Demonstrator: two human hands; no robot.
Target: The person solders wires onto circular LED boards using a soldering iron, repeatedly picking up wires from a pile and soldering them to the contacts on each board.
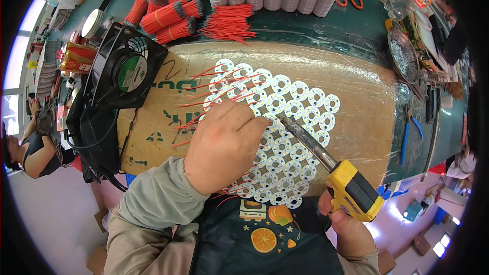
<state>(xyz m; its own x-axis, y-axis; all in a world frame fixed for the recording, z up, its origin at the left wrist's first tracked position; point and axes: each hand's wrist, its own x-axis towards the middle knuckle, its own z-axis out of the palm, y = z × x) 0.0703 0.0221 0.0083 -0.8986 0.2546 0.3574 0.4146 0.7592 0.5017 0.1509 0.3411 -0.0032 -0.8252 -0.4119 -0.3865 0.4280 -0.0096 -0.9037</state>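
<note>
Right grip (352, 230) — soldering iron (340, 174) (one)

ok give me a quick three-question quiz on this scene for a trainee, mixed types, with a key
1. Multiple choice: what colour are the thin straight wires piled loose beyond the brown cardboard sheet? A) blue B) red C) green
2. Short answer: which hand grips the yellow-and-black soldering iron with the metal barrel?
3. True or false: the black square-framed fan stands to the left of the white ring-shaped circuit boards.

Key:
1. B
2. The right hand
3. True
</note>
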